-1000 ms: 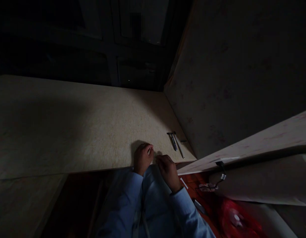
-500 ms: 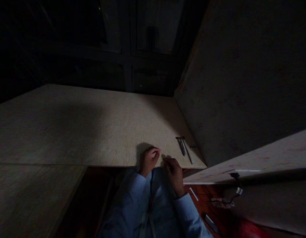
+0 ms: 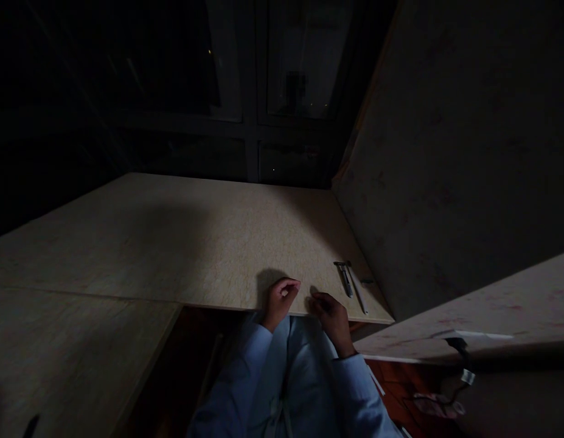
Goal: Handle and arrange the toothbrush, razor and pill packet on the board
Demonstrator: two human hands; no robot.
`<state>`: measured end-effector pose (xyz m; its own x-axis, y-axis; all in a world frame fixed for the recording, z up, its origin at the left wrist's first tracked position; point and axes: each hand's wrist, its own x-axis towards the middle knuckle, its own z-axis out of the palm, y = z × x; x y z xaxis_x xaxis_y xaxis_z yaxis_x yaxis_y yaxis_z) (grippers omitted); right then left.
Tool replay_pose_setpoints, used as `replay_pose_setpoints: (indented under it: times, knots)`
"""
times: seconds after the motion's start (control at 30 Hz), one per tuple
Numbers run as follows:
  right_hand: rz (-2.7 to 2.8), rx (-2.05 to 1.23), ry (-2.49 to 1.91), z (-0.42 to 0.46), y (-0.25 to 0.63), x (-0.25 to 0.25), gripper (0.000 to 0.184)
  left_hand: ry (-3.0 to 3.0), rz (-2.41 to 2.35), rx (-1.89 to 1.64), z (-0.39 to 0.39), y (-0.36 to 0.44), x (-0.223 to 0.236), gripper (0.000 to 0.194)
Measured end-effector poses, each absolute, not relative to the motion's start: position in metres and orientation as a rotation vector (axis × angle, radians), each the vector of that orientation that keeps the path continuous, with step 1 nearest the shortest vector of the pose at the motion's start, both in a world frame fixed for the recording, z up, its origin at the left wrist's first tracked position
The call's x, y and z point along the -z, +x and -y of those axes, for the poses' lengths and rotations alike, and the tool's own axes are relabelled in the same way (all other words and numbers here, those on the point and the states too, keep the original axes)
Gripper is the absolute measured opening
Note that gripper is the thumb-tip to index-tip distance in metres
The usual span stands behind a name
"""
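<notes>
My left hand (image 3: 280,301) rests at the front edge of the pale countertop (image 3: 218,243), thumb and index finger pinched in a loop. To its right, my right hand (image 3: 333,317) is curled, thumb and forefinger pressed together. Whatever either pinch holds is too small or too dark to make out. A small gap separates the two hands. Beyond my right hand lie a razor-like tool (image 3: 344,281) with a crosswise head and a thin light-coloured stick (image 3: 358,291) with a darker far end. Neither hand touches them.
A short dark item (image 3: 367,281) lies by the right wall (image 3: 446,213). Dark windows (image 3: 291,152) stand behind the countertop. Another pale surface (image 3: 81,359) adjoins at left, with a black object (image 3: 31,426) on it. A cable (image 3: 464,365) hangs low at right.
The camera view has shifted, so the countertop and hands appear slightly lower and farther right. A black object has come into view at bottom left. Both hands keep nearly the same pose.
</notes>
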<state>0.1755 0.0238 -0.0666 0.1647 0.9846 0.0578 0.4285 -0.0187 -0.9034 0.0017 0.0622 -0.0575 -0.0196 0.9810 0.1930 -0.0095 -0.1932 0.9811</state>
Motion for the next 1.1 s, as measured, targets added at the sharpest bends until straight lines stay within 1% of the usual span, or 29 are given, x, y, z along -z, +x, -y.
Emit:
replay_pose_setpoints:
  times: [0.43, 0.6, 0.77, 0.9, 1.1]
  knots:
    - [1.485, -0.731, -1.557, -0.020, 0.173, 0.069, 0.036, 1.326, -1.132, -1.382, -0.062, 0.002, 0.056, 0.027]
    - [1.486, -0.693, -1.542, -0.019, 0.171, 0.072, 0.034, 1.327, -1.144, -1.366, -0.064, 0.003, 0.060, 0.030]
    - [1.467, -0.722, -1.527, -0.019, 0.173, 0.073, 0.033, 1.338, -1.124, -1.322, -0.064, -0.003, 0.059, 0.034]
    - [1.459, -0.781, -1.485, -0.019, 0.178, 0.072, 0.035, 1.361, -1.133, -1.279, -0.076, -0.030, 0.058, 0.035]
    - [1.514, -0.870, -1.522, -0.023, 0.185, 0.061, 0.033, 1.400, -1.387, -1.359, -0.099, -0.096, 0.061, 0.023]
